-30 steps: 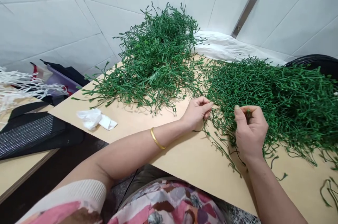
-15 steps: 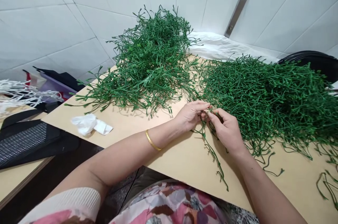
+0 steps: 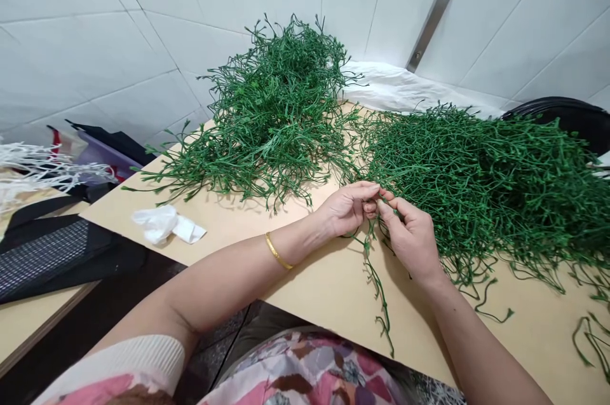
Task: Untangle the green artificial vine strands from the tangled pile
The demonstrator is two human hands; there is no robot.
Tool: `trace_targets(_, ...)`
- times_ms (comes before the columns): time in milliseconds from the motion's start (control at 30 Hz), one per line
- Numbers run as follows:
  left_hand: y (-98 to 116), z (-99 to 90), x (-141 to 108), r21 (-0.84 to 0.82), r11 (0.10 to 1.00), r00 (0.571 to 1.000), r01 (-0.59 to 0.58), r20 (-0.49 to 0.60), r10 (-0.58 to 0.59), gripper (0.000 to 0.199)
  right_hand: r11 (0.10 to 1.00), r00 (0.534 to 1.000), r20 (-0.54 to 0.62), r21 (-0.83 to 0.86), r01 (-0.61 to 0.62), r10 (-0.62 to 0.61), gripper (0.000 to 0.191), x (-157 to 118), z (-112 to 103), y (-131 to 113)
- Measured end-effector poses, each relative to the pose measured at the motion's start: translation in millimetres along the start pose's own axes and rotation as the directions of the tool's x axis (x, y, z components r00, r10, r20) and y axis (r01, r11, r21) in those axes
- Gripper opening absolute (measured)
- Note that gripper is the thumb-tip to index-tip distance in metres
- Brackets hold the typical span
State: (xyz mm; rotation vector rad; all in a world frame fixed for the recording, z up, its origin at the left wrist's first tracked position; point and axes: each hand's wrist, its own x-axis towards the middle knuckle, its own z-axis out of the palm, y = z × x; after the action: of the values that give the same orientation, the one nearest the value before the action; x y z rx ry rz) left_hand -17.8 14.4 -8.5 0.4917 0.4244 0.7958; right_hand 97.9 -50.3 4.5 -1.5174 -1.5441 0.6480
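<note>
My left hand [image 3: 350, 208] and my right hand [image 3: 410, 230] meet over the table, fingertips pinched close together. Between them they grip green plastic stems [image 3: 376, 278], whose joined strand dangles below the fingers toward the table's front edge. The exact spot where the fingers hold the stems is mostly hidden. Just beyond my right hand spreads a wide heap of loose green stems [image 3: 457, 176]. A taller pile of tufted green stems [image 3: 286, 93] stands behind and left of my left hand.
A crumpled white tissue [image 3: 166, 225] lies on the tan tabletop [image 3: 305, 290]. Behind the heaps are a white plastic sheet [image 3: 391, 84] and a black round object [image 3: 562, 116]. White stems [image 3: 42, 166] and a black mesh bag [image 3: 47, 255] sit at left. A metal bracket [image 3: 436, 17] is on the tiled wall.
The hanging strand has swung slightly left and its lower end now points more straight down. Both hands stay nearly in place, fingers still together. The view has shifted a little.
</note>
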Motion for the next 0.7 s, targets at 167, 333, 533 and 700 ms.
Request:
trace_targets(167,3,0.9,-3,-0.021,1.000,0.999,0.008,0.036,-0.008,0.008,0.998,0.997,0.062,-0.033,0.053,-0.051,0.023,-3,-3,-3)
trace_targets(333,2,2.0,-2,0.015,1.000,1.000,0.001,0.006,-0.001,0.011,0.997,0.993,0.103,-0.047,0.066,-0.061,0.023,1,-4,4)
trace_targets(533,-2,4.0,-2,0.032,0.999,0.997,-0.028,-0.077,0.031,0.016,1.000,0.998,0.056,-0.014,0.024,-0.023,0.032,5,0,9)
trace_targets(700,-4,1.6,-1,0.069,0.997,0.999,0.029,-0.027,-0.027,0.016,0.989,0.997,-0.019,-0.130,0.071,-0.074,0.030,3,0,12)
